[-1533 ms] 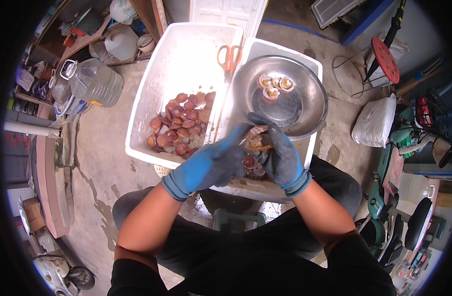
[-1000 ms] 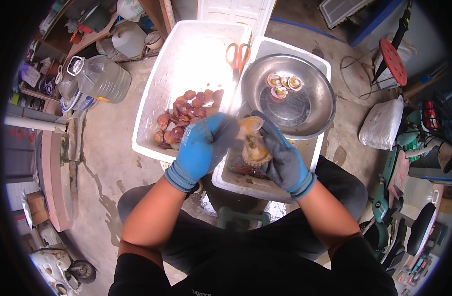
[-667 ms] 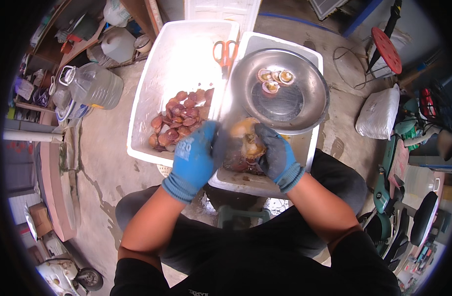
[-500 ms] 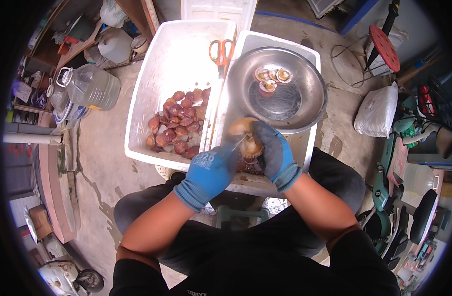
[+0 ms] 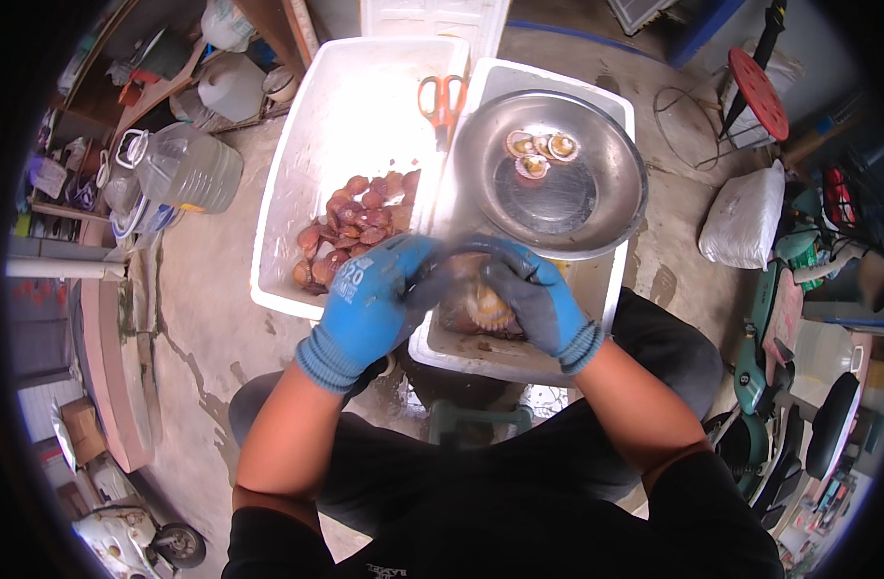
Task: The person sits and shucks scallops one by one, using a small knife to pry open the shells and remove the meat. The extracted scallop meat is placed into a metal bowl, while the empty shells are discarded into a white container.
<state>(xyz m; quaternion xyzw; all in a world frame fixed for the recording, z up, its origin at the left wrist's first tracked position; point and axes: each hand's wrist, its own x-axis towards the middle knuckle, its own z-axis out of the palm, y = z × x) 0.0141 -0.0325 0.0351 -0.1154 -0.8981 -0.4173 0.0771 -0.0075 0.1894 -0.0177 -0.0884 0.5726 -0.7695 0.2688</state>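
Note:
Blue-and-grey gloves cover both hands, which work close together over the right white foam box. My right hand is closed on a yellowish, ribbed scallop. At its left side, the curled fingers of my left hand are smeared by motion, and whatever they hold is hidden. Beyond my hands, a steel basin rests on the box with several opened scallops on the half shell. Many closed reddish scallops lie in the left foam box.
Orange-handled scissors stand between the two boxes. A large water jug is on the floor at the left. To the right are a white sack, a red round stool top and a green scooter.
The thin, shiny tool at the scallop by my left hand no longer shows. My left hand has shifted up and left, and the scallop sits slightly lower. The view has moved a little.

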